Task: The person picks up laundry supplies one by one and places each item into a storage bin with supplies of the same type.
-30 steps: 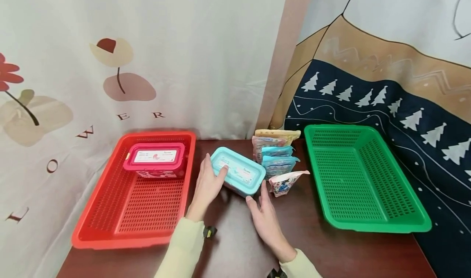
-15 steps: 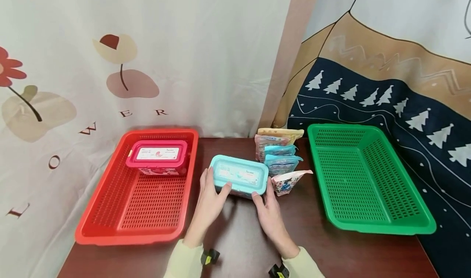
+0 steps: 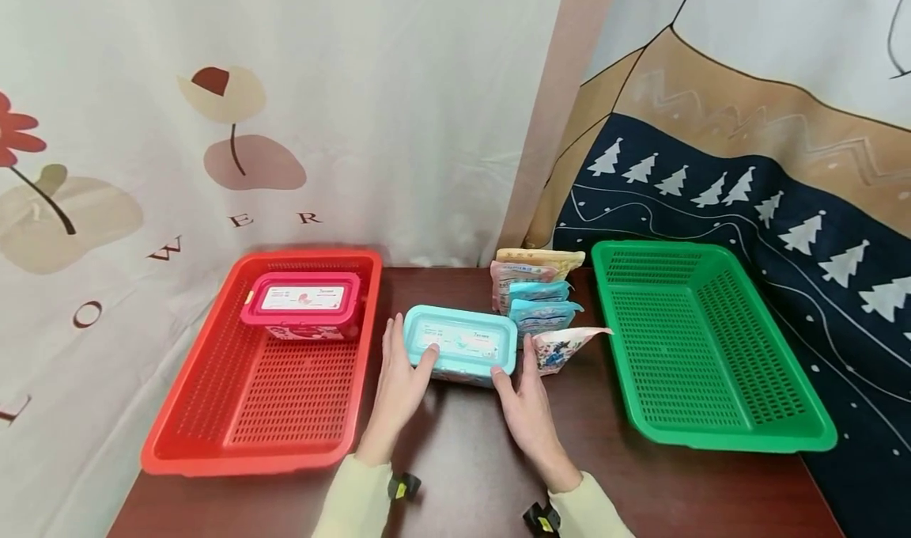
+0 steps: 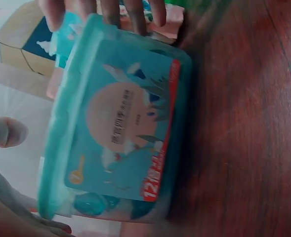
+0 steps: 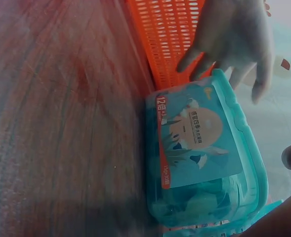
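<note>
A teal lidded box (image 3: 461,342) stands on the dark table with its long side towards me. At its left end is my left hand (image 3: 400,388), fingers extended and thumb over the lid. My right hand (image 3: 530,419) is at the right end, its fingers between the box and a floral packet (image 3: 562,348). The left wrist view shows the box's printed side (image 4: 128,118) beside my left hand (image 4: 7,182). In the right wrist view the left hand (image 5: 236,42) has spread, relaxed fingers by the far end of the box (image 5: 199,148).
A red basket (image 3: 249,464) on the left holds a pink lidded box (image 3: 302,304). Behind the floral packet stand blue packets (image 3: 544,316), a pink one (image 3: 501,285) and a yellow one (image 3: 562,259). The green basket (image 3: 726,439) lies on the right.
The teal box has turned from a slant to nearly square and come nearer to me. Both hands moved with it. The floral packet has shifted slightly right beside the right fingers.
</note>
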`<state>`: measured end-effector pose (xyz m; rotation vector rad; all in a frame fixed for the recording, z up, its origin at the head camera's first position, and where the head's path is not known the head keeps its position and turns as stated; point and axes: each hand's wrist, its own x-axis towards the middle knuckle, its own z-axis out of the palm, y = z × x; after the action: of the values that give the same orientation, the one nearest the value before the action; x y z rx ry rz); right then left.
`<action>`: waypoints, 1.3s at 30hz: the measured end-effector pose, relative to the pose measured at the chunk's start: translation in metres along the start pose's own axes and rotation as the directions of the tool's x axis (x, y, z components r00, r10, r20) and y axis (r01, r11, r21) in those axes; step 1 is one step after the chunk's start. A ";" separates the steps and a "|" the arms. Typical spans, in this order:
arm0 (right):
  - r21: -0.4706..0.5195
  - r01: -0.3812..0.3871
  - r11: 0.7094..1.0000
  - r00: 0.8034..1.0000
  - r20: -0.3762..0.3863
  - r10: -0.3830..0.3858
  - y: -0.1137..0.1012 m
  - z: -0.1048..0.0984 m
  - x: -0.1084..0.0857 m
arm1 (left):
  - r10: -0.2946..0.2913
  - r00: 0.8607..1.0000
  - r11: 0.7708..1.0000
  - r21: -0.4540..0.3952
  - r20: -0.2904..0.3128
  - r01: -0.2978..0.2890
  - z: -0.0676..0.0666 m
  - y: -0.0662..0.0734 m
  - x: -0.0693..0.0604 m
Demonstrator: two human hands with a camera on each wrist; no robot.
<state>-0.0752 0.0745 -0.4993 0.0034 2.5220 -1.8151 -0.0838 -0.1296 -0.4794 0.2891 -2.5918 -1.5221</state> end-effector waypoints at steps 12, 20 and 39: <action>-0.029 0.018 0.999 0.999 -0.033 -0.019 0.001 0.011 0.007 | 0.018 1.000 0.998 -0.060 -0.026 -0.019 0.005 -0.009 0.010; 0.009 -0.001 1.000 1.000 -0.025 0.002 -0.001 0.014 0.008 | 0.012 1.000 0.997 -0.081 -0.016 -0.014 0.004 -0.012 0.005; 0.066 0.031 0.997 1.000 0.001 -0.032 -0.003 0.017 0.008 | -0.035 0.998 0.998 -0.058 -0.055 0.032 -0.001 -0.007 -0.008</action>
<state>-0.0823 0.0573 -0.5025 -0.0362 2.4734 -1.9088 -0.0746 -0.1320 -0.4853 0.3656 -2.5090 -1.5721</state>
